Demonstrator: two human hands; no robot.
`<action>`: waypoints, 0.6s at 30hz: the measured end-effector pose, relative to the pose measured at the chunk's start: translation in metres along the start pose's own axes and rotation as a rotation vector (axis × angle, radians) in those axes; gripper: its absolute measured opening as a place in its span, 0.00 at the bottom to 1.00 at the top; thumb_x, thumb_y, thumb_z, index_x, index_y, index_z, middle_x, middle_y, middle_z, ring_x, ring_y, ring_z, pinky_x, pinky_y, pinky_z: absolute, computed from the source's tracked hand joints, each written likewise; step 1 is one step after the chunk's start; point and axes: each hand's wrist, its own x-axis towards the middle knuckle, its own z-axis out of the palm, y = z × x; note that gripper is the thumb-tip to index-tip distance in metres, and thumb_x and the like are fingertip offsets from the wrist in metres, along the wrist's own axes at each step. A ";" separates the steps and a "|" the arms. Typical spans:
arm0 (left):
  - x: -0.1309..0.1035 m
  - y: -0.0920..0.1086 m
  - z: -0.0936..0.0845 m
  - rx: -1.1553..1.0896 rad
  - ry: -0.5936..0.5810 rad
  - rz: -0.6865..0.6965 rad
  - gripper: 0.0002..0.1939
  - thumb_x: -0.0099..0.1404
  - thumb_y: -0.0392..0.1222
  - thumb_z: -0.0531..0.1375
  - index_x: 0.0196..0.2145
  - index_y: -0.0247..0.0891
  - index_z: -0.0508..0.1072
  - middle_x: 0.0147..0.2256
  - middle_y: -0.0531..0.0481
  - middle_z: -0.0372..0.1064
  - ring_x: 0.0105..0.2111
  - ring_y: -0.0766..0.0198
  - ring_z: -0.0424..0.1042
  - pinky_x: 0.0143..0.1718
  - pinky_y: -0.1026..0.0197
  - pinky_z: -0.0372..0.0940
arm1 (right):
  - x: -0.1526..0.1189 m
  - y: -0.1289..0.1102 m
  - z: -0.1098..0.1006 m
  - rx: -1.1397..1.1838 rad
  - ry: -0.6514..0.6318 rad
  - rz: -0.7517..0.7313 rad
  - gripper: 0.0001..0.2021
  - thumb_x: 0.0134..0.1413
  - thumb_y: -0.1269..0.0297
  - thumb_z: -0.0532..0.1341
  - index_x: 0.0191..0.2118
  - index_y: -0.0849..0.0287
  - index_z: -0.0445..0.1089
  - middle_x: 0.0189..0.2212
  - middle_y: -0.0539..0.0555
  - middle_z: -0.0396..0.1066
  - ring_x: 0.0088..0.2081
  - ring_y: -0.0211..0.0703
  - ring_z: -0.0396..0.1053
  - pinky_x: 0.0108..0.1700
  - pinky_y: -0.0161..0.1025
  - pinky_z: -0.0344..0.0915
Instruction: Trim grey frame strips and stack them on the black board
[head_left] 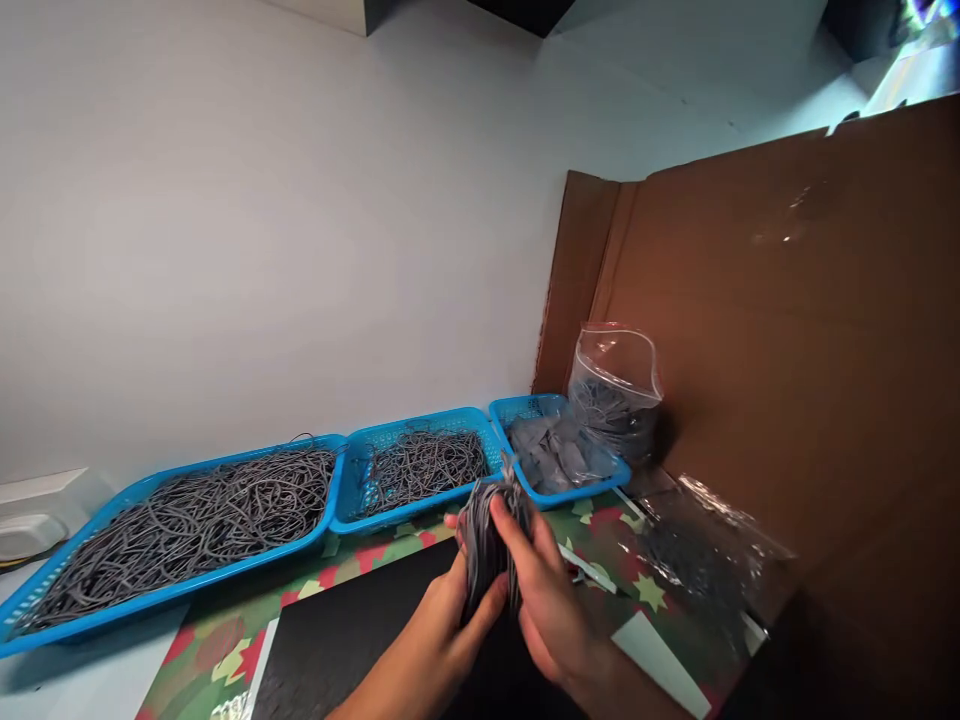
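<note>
Between both hands is a bundle of grey cords [486,545], raised above a black mat [360,635]. My left hand [446,620] is wrapped round the bundle's left and lower side, its thumb across the front. From the right, my right hand [544,590] presses the same bundle, thumb near the top. Loose cord ends stick up above the fingers. Grey cords fill a long blue basket [225,578] on the left. A smaller blue basket [420,505] behind the hands holds shorter grey cords.
A third blue basket [574,497] holds small clear packets. Beside it stands a zip bag [619,400] of grey pieces. Clear plastic bags [697,545] lie at the right, before a cardboard wall [795,330]. A white card [660,665] and patterned sheet [649,592] lie near my right hand.
</note>
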 end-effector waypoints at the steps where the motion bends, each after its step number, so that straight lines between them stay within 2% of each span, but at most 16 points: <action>1: 0.000 0.004 0.005 0.011 -0.030 0.004 0.35 0.74 0.68 0.67 0.65 0.40 0.82 0.63 0.41 0.83 0.66 0.35 0.78 0.71 0.43 0.71 | 0.000 -0.004 -0.001 -0.043 0.038 -0.042 0.39 0.54 0.25 0.75 0.58 0.51 0.75 0.45 0.56 0.87 0.57 0.62 0.84 0.61 0.54 0.79; 3: -0.001 0.011 0.011 0.012 -0.052 -0.013 0.38 0.76 0.68 0.65 0.72 0.41 0.76 0.69 0.41 0.77 0.71 0.37 0.72 0.74 0.44 0.67 | 0.007 -0.021 -0.003 -0.226 0.056 -0.136 0.37 0.61 0.19 0.64 0.53 0.50 0.70 0.34 0.54 0.84 0.43 0.61 0.87 0.45 0.53 0.83; 5: -0.004 0.014 0.012 -0.008 -0.078 -0.049 0.41 0.75 0.72 0.64 0.73 0.42 0.74 0.69 0.40 0.76 0.68 0.38 0.74 0.69 0.45 0.72 | 0.019 -0.052 -0.005 -0.458 0.050 -0.217 0.38 0.65 0.15 0.52 0.47 0.49 0.65 0.25 0.50 0.78 0.29 0.56 0.83 0.33 0.49 0.80; 7: -0.007 0.007 0.010 -0.039 -0.109 -0.077 0.41 0.74 0.78 0.62 0.67 0.42 0.77 0.61 0.38 0.80 0.59 0.42 0.79 0.59 0.48 0.78 | 0.037 -0.100 -0.009 -0.583 0.047 -0.266 0.36 0.67 0.16 0.50 0.46 0.48 0.63 0.21 0.46 0.74 0.23 0.51 0.78 0.27 0.45 0.76; 8: -0.009 0.000 0.008 -0.055 -0.122 -0.086 0.41 0.73 0.80 0.62 0.64 0.41 0.79 0.56 0.39 0.81 0.53 0.45 0.80 0.54 0.50 0.79 | 0.048 -0.129 -0.011 -0.663 0.050 -0.294 0.33 0.69 0.19 0.53 0.48 0.48 0.63 0.21 0.44 0.73 0.22 0.49 0.76 0.26 0.43 0.75; 11: -0.013 -0.034 -0.002 -0.092 -0.156 -0.123 0.41 0.70 0.82 0.63 0.55 0.41 0.80 0.44 0.45 0.80 0.43 0.54 0.79 0.46 0.56 0.76 | 0.084 -0.231 -0.013 -0.980 0.131 -0.365 0.23 0.75 0.38 0.66 0.57 0.49 0.66 0.26 0.45 0.75 0.25 0.46 0.77 0.29 0.40 0.75; 13: -0.015 -0.059 -0.009 -0.121 -0.190 -0.165 0.41 0.68 0.83 0.65 0.52 0.41 0.79 0.39 0.49 0.78 0.38 0.58 0.77 0.42 0.58 0.73 | 0.109 -0.291 -0.009 -1.232 0.196 -0.326 0.20 0.72 0.50 0.74 0.57 0.55 0.72 0.32 0.51 0.79 0.31 0.48 0.81 0.35 0.42 0.78; 14: -0.016 -0.069 -0.012 -0.127 -0.192 -0.169 0.42 0.65 0.86 0.65 0.49 0.41 0.78 0.36 0.50 0.76 0.36 0.58 0.76 0.39 0.59 0.71 | 0.121 -0.312 -0.005 -1.355 0.218 -0.272 0.18 0.72 0.54 0.75 0.56 0.58 0.75 0.38 0.54 0.81 0.36 0.50 0.82 0.39 0.45 0.80; 16: -0.018 -0.084 -0.018 -0.130 -0.195 -0.167 0.44 0.61 0.89 0.65 0.44 0.41 0.76 0.33 0.51 0.74 0.32 0.59 0.74 0.35 0.59 0.69 | 0.144 -0.336 0.001 -1.569 0.235 -0.183 0.17 0.77 0.55 0.71 0.61 0.59 0.77 0.53 0.57 0.81 0.47 0.50 0.83 0.49 0.50 0.83; 18: -0.021 -0.090 -0.023 -0.114 -0.188 -0.157 0.43 0.62 0.89 0.64 0.42 0.41 0.75 0.32 0.51 0.73 0.31 0.59 0.72 0.35 0.59 0.67 | 0.163 -0.337 0.004 -1.754 0.242 -0.163 0.19 0.78 0.55 0.70 0.65 0.58 0.76 0.62 0.60 0.78 0.55 0.54 0.81 0.56 0.56 0.82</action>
